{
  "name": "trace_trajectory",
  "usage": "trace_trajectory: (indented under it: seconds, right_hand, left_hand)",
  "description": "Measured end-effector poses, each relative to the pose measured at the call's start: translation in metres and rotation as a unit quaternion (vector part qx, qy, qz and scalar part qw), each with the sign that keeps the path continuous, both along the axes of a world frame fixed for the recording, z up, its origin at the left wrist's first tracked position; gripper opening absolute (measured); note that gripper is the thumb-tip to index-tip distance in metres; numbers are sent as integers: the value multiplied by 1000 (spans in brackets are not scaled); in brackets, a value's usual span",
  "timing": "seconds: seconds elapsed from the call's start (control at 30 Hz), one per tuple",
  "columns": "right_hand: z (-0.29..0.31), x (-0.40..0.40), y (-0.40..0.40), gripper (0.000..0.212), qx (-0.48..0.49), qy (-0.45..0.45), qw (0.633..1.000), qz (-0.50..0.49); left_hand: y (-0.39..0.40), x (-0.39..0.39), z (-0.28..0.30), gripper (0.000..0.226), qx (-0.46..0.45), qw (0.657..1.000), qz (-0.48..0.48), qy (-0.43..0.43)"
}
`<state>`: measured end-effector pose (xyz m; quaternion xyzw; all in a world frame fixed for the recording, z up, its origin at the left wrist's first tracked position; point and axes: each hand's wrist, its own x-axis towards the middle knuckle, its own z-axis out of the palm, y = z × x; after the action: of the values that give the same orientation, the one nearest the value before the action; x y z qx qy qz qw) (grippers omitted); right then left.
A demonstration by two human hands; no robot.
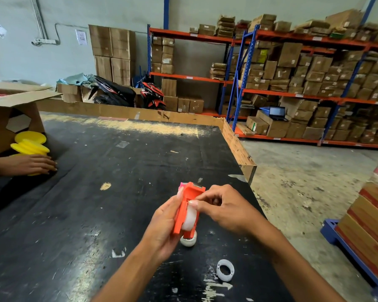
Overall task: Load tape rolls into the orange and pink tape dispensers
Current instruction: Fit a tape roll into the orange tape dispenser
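Nearest me, one loose tape roll [225, 270] lay alone on the black table [96, 192], a white ring tilted up on its edge, well clear of my hands. Just beyond it my left hand [162, 227] was wrapped around the orange tape dispenser [187, 207], fingers curled behind it and the thumb laid along its left side. I held it above the table with its long axis running away from me, the far end tipped up and slightly right. A second white roll [189, 217] sat inside its open body, and a third [188, 240] showed just under its near end; I could not tell if that one touched the table. My right hand [225, 211] came in from the right, thumb and forefinger pinched at the top of the seated roll, the other fingers bent loosely. A sliver of pink [181, 185] showed behind the far end of the dispenser. Far left, another person's hand [28, 164] rested on yellow spools [31, 144] beside an open cardboard box [7, 110].
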<state>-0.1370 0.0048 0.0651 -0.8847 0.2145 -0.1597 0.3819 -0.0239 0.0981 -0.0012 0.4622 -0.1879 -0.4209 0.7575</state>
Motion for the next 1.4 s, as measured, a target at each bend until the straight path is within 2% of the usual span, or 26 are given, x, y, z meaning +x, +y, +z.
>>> trace_trajectory:
  seconds: [0.3,0.53,0.7,0.83,1.0,1.13,1.27,1.4]
  right_hand:
    - [-10,0,3,16,121,-62,991,14]
    - [0,-6,-8,10,50,-167,984,-42]
    - [-1,-5,-19,7,32,-166,983,-75]
    - [-6,-4,-22,9,78,-156,981,-87]
    - [-15,-3,-23,14,219,-107,967,-79]
    - [-22,-1,-26,14,294,-82,949,-74]
    - [-30,-2,-28,11,321,-96,939,-80]
    - [-36,-5,-27,28,327,-141,929,-100]
  left_hand:
    - [5,0,-2,45,23,999,-1,-31]
    - [10,-2,-1,45,44,997,-32,-47]
    - [14,-7,2,49,54,995,-64,-52]
    - [16,-10,5,52,57,995,-71,-49]
    - [17,-10,6,53,51,995,-76,-47]
    - [16,-12,6,48,57,994,-79,-41]
    - [11,-14,3,44,67,994,-81,-19]
    - [1,-14,1,43,74,996,-53,21]
